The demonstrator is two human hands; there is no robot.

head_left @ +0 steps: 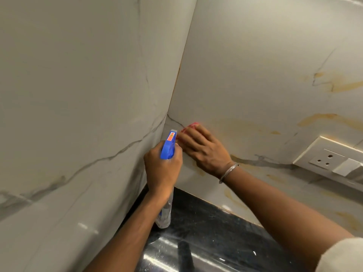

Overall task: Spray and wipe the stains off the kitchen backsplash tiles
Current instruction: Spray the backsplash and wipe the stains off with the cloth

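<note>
Thin silver bangle (pixel 228 172) on right wrist; pale cream sleeve (pixel 341 256) on right upper arm; forearms bare.

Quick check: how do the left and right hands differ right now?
The left hand is curled round the blue-headed spray bottle, while the right hand lies flat, pressing a pink cloth against the backsplash tile. The right wrist wears a metal bangle; the left wrist is bare. Both hands are close together near the wall corner, above the dark counter.
</note>
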